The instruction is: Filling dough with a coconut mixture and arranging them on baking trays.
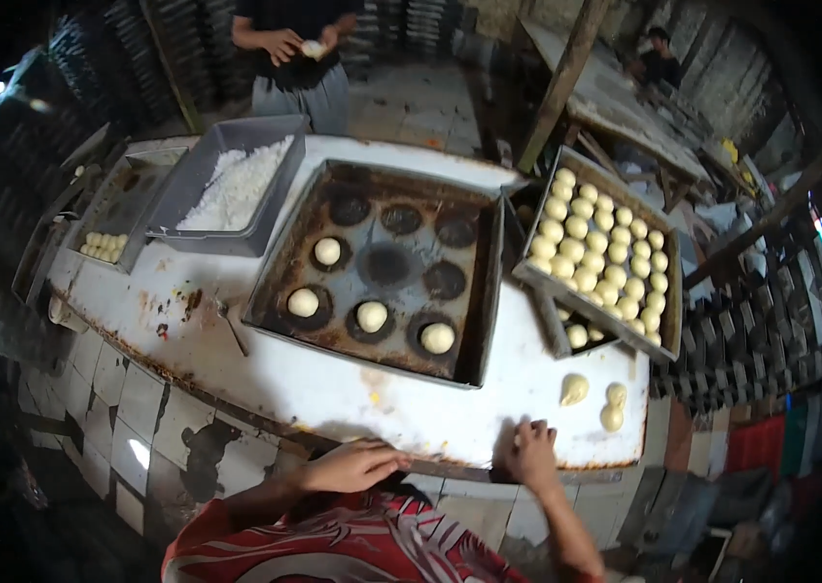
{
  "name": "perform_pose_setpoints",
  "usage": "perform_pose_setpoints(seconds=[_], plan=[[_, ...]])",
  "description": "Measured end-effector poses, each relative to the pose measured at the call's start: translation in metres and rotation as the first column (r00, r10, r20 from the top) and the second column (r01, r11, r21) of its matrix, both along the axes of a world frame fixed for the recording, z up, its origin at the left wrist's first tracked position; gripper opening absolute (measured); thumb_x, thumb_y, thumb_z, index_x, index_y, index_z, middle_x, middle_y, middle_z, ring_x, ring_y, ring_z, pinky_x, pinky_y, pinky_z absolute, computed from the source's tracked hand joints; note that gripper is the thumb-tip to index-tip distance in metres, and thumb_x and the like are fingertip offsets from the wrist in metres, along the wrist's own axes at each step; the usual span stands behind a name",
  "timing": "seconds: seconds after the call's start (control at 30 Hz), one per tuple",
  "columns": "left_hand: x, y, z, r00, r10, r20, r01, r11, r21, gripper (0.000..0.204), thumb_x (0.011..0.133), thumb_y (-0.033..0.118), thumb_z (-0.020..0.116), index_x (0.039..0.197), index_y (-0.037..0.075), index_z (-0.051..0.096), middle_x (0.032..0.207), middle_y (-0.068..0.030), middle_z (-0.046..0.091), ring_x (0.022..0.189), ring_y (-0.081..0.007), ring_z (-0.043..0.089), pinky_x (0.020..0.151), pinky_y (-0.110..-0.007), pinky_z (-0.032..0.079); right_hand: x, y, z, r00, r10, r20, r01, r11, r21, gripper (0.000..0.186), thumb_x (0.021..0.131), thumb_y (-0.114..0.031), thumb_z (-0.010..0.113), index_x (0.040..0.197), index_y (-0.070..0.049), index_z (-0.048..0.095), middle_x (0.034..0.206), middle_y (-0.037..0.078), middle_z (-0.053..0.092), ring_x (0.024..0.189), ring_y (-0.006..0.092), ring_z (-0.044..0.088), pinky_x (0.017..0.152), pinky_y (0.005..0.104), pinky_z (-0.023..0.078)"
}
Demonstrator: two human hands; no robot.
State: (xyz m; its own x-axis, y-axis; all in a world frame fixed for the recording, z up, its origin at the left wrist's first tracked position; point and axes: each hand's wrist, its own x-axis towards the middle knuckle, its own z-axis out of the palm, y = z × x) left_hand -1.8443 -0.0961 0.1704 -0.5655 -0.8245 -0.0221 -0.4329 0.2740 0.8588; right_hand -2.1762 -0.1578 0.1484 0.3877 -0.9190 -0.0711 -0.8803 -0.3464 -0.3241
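My left hand [357,464] is just off the table's front edge, in front of my red patterned shirt. Its fingers are stretched out and hold nothing. My right hand [533,455] rests at the table's edge, fingers loosely bent and apart, with nothing visible in it. Nearest to it on the right lie a loose dough piece [574,390] and two dough balls touching each other [613,406]. Before me sits a large dark baking tray [386,335] with round dark spots. Several pale dough balls [371,316] sit on spots at its left and near side.
At right, a tilted tray [659,342] full of dough balls overlaps another tray [555,335]. A grey bin [236,243] of white crumbly stuff and a smaller tray [143,173] stand left. A thin metal tool [234,328] lies nearby. A person [299,58] stands across, handling something pale.
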Motion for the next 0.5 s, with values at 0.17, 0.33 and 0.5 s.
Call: perform_pose_setpoints(seconds=[0.17,0.33,0.5], plan=[[0.082,-0.002,-0.006,0.962,0.229,-0.151,-0.165,0.922,0.349,0.023,0.091,0.012,0.047,0.112,0.004,0.055,0.103,-0.0082,0.062,0.096,-0.0198,0.059,0.083,-0.03,0.046,0.079,-0.086,0.098,0.845,-0.224,0.485,-0.162,0.759,0.631,0.033,0.079,-0.005,0.061,0.11,-0.005,0.05,0.099,0.005,0.055,0.089,0.012,0.054,0.076,0.0263,0.047],[0.114,-0.019,0.017,0.921,0.253,-0.295,-0.147,0.93,0.338,0.026,0.093,0.016,0.047,0.116,0.005,0.051,0.106,-0.0063,0.063,0.094,-0.0166,0.062,0.078,-0.028,0.048,0.231,-0.22,0.089,0.891,0.213,0.4,-0.209,0.976,-0.054,0.025,0.075,-0.016,0.062,0.093,0.0,0.055,0.091,0.018,0.059,0.093,0.0376,0.051,0.085,0.0394,0.041],[0.121,-0.033,0.022,0.855,0.235,-0.463,-0.087,0.944,0.318,0.026,0.094,0.019,0.044,0.116,0.007,0.051,0.112,-0.0054,0.059,0.104,-0.017,0.056,0.088,-0.028,0.043,0.287,-0.242,-0.037,0.989,0.146,0.015,-0.134,0.938,-0.32,0.034,0.079,-0.022,0.058,0.108,-0.005,0.05,0.105,0.023,0.05,0.107,0.0387,0.041,0.095,0.0496,0.032]])
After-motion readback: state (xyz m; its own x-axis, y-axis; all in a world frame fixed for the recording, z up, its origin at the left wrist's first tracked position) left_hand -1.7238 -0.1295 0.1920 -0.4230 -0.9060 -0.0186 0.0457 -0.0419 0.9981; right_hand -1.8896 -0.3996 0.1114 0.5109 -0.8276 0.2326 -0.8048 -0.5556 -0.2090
